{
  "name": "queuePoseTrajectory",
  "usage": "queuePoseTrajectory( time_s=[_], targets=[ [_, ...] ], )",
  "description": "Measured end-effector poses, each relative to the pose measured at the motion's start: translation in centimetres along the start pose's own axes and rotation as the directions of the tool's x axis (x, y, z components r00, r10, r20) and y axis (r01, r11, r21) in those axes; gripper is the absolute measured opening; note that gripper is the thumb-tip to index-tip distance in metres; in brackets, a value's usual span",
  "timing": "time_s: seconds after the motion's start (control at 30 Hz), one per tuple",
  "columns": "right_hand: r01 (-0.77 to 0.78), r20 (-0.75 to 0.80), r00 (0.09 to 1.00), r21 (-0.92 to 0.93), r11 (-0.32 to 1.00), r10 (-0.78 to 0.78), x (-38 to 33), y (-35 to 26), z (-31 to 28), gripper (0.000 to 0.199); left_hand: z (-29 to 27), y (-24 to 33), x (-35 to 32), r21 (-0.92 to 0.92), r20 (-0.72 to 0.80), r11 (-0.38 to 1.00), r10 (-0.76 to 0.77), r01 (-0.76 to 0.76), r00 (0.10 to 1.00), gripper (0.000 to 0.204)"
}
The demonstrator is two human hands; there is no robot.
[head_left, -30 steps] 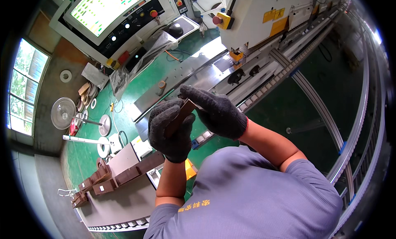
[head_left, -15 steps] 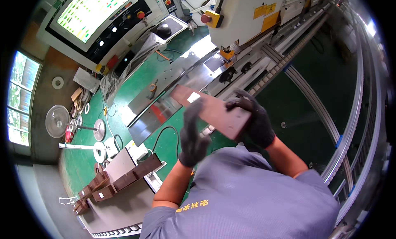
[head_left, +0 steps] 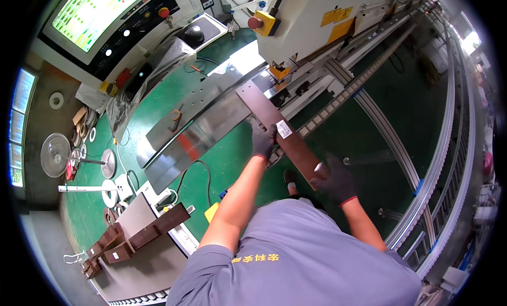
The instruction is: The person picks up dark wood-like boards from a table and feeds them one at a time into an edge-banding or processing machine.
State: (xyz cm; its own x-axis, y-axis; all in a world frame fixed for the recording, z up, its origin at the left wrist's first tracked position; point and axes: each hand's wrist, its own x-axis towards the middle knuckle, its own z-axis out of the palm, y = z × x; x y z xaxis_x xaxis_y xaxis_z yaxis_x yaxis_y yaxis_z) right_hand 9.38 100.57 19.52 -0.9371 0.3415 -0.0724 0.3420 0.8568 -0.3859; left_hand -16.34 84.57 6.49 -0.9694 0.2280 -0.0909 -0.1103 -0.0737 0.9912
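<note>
My right hand (head_left: pixel 337 180), in a dark knit glove, was at the near end of a long, flat, reddish-brown rectangular board (head_left: pixel 302 150); blur kept me from telling how far its fingers had closed. My gloved left hand (head_left: pixel 264 139) was partly closed on the board's left edge, beside a white rectangular label (head_left: pixel 284 129). The board slanted away, its far end over a shiny grey metal counter (head_left: pixel 211 129); contact I couldn't tell. Steady handling, I judged, called for supporting both ends evenly and keeping fingertips clear of that metal edge.
</note>
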Motion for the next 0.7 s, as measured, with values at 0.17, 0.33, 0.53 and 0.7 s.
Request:
queuePoseTrajectory(
  time_s=[0.17, 0.33, 0.53, 0.7],
  targets=[
    [-0.231, 0.26, 0.936, -0.05, 0.972, 0.236, 3.6, -3.8, -0.5, 0.081, 4.0, -0.9, 2.0, 0.181, -0.268, 0.983, 0.056, -0.007, 0.962, 0.07],
    [-0.17, 0.223, 0.962, 0.042, 0.985, 0.157, 5.5, -0.9, 0.2, 0.082, 4.4, 2.2, 2.8, -0.082, -0.036, 0.988, 0.127, -0.129, 0.991, 0.066],
    [-0.138, 0.222, 0.969, 0.114, 0.984, 0.111, 8.0, 1.8, -1.2, 0.066, 7.4, 4.7, 3.4, -0.314, 0.036, 0.935, -0.16, 0.163, 0.987, 0.076],
    [0.012, 0.179, 0.984, -0.039, 0.999, -0.005, 10.6, 6.1, -2.5, 0.069, 11.5, 1.5, 6.2, -0.155, 0.045, 0.964, -0.212, 0.217, 0.976, 0.079]
  ],
)
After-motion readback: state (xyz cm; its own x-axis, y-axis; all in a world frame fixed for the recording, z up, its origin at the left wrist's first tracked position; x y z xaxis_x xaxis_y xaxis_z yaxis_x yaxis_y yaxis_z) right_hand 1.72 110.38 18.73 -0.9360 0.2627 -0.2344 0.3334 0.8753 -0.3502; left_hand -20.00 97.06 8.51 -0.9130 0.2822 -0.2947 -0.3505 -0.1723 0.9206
